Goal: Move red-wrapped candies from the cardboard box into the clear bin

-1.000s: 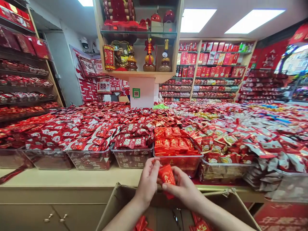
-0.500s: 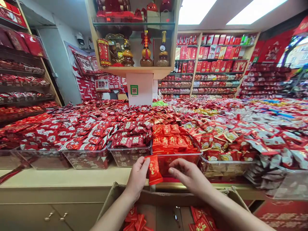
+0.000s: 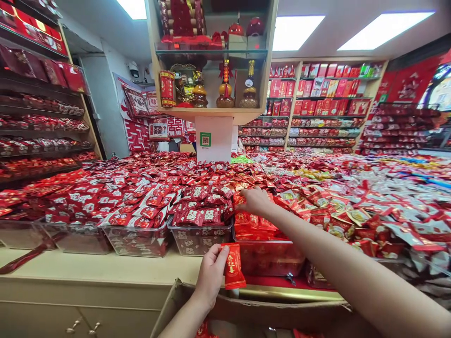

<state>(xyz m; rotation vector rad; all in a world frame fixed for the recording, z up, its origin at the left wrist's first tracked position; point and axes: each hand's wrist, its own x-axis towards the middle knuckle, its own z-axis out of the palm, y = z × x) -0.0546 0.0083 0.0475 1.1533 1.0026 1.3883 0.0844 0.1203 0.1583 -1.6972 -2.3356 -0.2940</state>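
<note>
My left hand (image 3: 211, 274) pinches one end of a red candy packet (image 3: 233, 267) with gold lettering, between thumb and fingers. The packet hangs upright in front of a clear plastic bin (image 3: 269, 258). Inside that bin, matching red packets (image 3: 255, 223) stand in rows. My right hand (image 3: 257, 201) reaches over to the back of the bin, its bent fingers apart and down at the packets there. Its fingertips are partly hidden, and I see nothing held in it. An open cardboard box (image 3: 282, 312) sits below both hands, with red packets partly visible inside.
To the left, a bin of dark red packets (image 3: 200, 239) stands beside other full bins along the cream counter (image 3: 141, 270). Gold-and-white packets (image 3: 348, 225) are heaped to the right. A white post (image 3: 214, 141) and a display cabinet (image 3: 211, 112) rise behind the piles.
My right hand has gone from the bin's front edge up and over to its back rows. My left hand still holds the packet. The view has tilted up and shifted left.
</note>
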